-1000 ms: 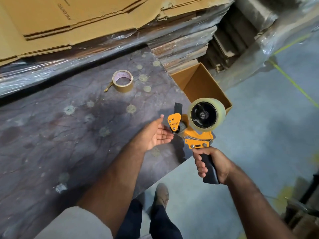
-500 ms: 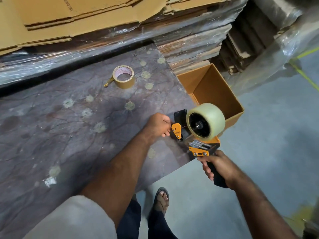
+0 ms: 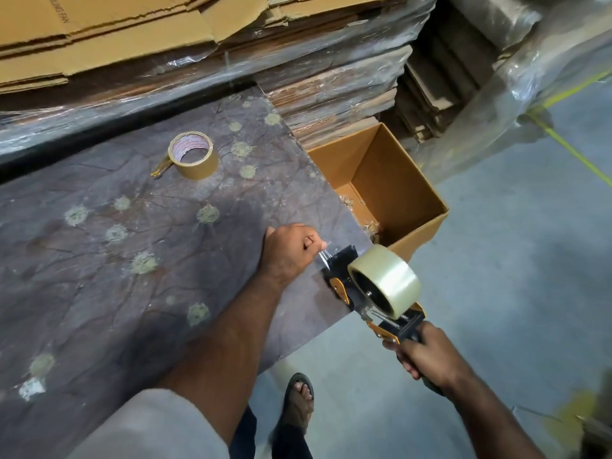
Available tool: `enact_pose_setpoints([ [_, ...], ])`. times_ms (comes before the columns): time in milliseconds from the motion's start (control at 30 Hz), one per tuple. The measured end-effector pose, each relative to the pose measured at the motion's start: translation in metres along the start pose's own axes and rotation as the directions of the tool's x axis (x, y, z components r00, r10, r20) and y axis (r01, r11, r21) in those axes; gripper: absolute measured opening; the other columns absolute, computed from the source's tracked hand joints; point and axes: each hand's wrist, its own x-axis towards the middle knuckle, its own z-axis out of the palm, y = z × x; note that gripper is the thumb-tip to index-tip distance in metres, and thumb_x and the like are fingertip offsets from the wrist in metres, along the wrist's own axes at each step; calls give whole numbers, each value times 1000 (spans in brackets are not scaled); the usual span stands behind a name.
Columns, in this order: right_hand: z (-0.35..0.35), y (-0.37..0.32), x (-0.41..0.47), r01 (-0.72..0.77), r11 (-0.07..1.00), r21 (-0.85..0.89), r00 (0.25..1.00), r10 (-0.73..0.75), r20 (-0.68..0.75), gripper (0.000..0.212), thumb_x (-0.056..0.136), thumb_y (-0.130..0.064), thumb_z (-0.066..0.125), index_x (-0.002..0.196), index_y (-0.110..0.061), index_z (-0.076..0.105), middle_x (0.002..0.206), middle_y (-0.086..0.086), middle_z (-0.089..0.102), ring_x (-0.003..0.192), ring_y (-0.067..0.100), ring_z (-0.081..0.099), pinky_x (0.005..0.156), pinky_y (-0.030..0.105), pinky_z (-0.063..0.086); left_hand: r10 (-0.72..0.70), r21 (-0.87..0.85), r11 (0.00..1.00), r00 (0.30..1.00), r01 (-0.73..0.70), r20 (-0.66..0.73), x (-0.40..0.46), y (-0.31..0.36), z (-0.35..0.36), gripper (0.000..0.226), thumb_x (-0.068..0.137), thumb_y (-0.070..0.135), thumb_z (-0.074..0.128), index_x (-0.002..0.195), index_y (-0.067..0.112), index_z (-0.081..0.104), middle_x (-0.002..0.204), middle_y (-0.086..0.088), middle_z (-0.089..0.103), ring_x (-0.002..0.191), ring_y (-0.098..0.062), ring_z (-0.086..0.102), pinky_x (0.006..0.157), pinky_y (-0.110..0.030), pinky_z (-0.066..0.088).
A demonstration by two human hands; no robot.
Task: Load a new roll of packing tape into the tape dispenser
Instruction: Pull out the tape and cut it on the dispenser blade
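Note:
An orange and black tape dispenser hangs over the table's front right corner, tilted, with a clear tape roll seated on its hub. My right hand grips the black handle below the roll. My left hand is closed at the dispenser's front end, pinching the clear loose tape end that stretches from the black front plate. A brown tape roll lies flat on the table further back, apart from both hands.
The dark stained table fills the left side. An open cardboard box stands on the floor past the table's right edge. Wrapped stacks of flat cardboard line the back. My sandalled foot is on the grey floor.
My left hand went from open beside the dispenser to closed on the tape end at its front. The dispenser tilted over and shifted right and down with my right hand.

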Motion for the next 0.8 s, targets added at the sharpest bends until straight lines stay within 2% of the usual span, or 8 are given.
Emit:
enact_pose_setpoints([
  [67, -1, 3, -1, -9, 1000, 28, 1000, 9, -3, 9, 87, -13, 68, 88, -5, 72, 50, 8, 56, 41, 18, 42, 48, 31, 38, 10, 104, 994, 1000, -12, 22, 1, 7, -3, 31, 83, 54, 69, 75, 25, 65, 75, 12, 62, 76, -13, 60, 92, -41, 40],
  [233, 1, 3, 2, -10, 1000, 29, 1000, 10, 17, 11, 85, -16, 70, 76, -9, 69, 51, 8, 57, 42, 20, 44, 49, 31, 40, -188, 29, 981, 981, 190, -52, 8, 1, -15, 54, 62, 58, 85, 87, 26, 49, 83, 8, 57, 85, -17, 52, 92, -42, 35],
  [367, 4, 6, 5, -16, 999, 46, 999, 15, 31, 18, 86, -15, 69, 69, -13, 66, 50, 8, 57, 42, 19, 45, 49, 32, 39, -337, 35, 936, 918, 351, -208, 21, -10, -32, 30, 79, 39, 79, 77, 22, 54, 85, -6, 70, 92, -31, 65, 93, -46, 47],
  [467, 6, 9, 7, -20, 997, 73, 999, 18, 30, 16, 86, -13, 69, 70, -11, 66, 51, 7, 57, 42, 19, 46, 48, 32, 40, -58, -52, 997, 984, 50, -167, 16, -8, -36, 4, 88, 12, 65, 90, 15, 64, 87, -5, 70, 85, -24, 66, 78, -40, 57],
  [533, 6, 12, 7, -14, 997, 77, 999, 11, 39, 17, 86, -12, 68, 69, -11, 66, 51, 6, 57, 43, 19, 47, 49, 34, 41, 129, -161, 980, 990, -119, 55, -2, 2, -26, 28, 94, 1, 54, 113, 16, 70, 106, -2, 73, 97, -13, 68, 88, -29, 59],
  [600, 5, 12, 8, -14, 998, 67, 999, 11, 42, 20, 87, -12, 67, 68, -12, 65, 51, 6, 56, 43, 19, 47, 50, 34, 42, 211, -226, 961, 950, -159, 228, -22, 5, -11, 43, 96, -3, 48, 130, 16, 66, 127, -2, 70, 118, -12, 65, 106, -25, 49],
  [667, 3, 13, 7, -16, 997, 73, 999, 12, 49, 19, 87, -12, 68, 68, -11, 65, 51, 6, 56, 44, 20, 46, 48, 33, 41, 244, -177, 964, 926, -199, 287, -36, -1, 4, 45, 98, 1, 48, 140, 14, 58, 144, -3, 59, 137, -14, 52, 121, -28, 31],
  [800, -2, 22, -4, -24, 992, 121, 999, 18, 51, 26, 88, -8, 67, 63, -10, 58, 50, 7, 55, 42, 20, 44, 46, 29, 39, 303, 24, 944, 897, -328, 322, -51, -3, 16, 46, 107, 26, 38, 152, 17, 42, 163, 4, 29, 154, -10, 18, 126, -37, 3],
])
